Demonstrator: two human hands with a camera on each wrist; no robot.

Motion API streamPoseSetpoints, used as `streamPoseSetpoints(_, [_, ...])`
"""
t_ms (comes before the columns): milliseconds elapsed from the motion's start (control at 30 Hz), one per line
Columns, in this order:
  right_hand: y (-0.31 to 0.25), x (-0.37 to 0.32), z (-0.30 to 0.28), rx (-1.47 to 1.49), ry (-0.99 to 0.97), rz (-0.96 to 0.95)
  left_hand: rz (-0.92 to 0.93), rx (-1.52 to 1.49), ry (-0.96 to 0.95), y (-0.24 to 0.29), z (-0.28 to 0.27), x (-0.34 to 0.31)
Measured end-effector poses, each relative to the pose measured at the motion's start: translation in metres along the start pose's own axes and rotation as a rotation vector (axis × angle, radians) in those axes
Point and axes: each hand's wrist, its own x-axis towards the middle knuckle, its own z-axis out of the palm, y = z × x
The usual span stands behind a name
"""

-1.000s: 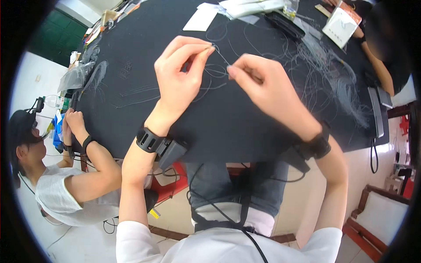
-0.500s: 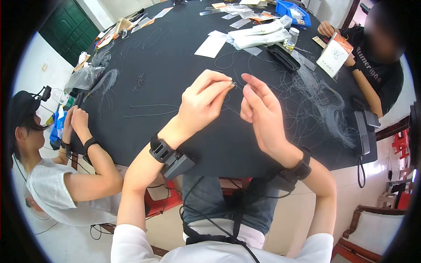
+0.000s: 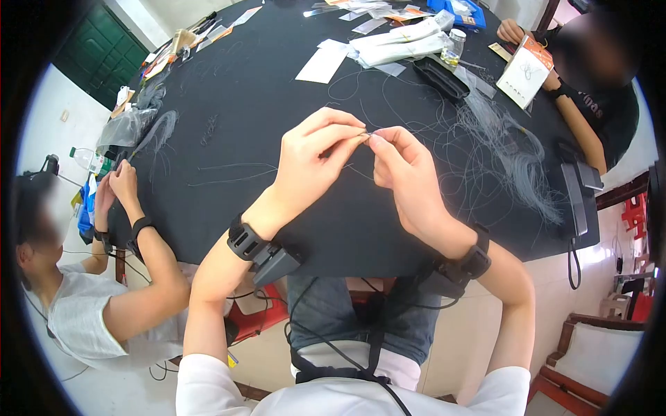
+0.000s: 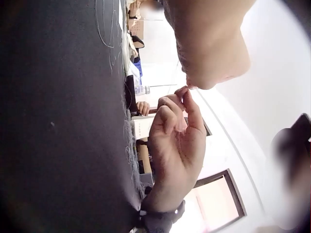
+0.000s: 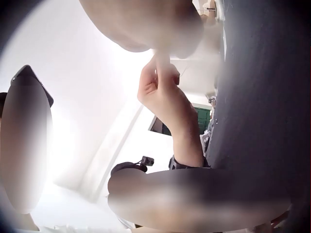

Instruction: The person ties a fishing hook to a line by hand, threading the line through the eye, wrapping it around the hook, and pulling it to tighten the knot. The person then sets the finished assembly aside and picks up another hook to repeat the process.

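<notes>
In the head view my left hand (image 3: 312, 159) pinches a small dark piece of thin line between thumb and fingertips, above the black table (image 3: 250, 90). My right hand (image 3: 413, 180) meets it from the right, thumb and index finger pinching at the same spot. The fingertips of both hands appear to touch. A thin grey line (image 3: 232, 166) runs over the table left of my left hand. In the left wrist view the right hand (image 4: 177, 141) has its other fingers curled; in the right wrist view the left hand (image 5: 170, 102) is partly blurred. The pinched piece is mostly hidden.
A tangle of grey lines (image 3: 506, 152) spreads on the right. White packets (image 3: 402, 48), a jar (image 3: 453, 47), a black case (image 3: 440, 78) and a white card (image 3: 322, 62) lie farther back. One person sits left, another right, holding a white box (image 3: 525, 73).
The right hand first drew away from the left, its fingers loosened, and now its thumb and index finger have closed beside the left fingertips. The head view has shifted, showing more of the table.
</notes>
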Motion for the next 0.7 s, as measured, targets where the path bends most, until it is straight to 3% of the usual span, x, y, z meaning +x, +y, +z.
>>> streamPoseSetpoints(200, [0.001,0.002,-0.004,-0.079,-0.011,-0.028,-0.186,-0.112,-0.041,0.001,0.0,0.0])
streamPoseSetpoints(700, [0.002,0.004,-0.005,-0.115,-0.025,-0.035,-0.165,-0.181,-0.153,-0.01,-0.004,0.001])
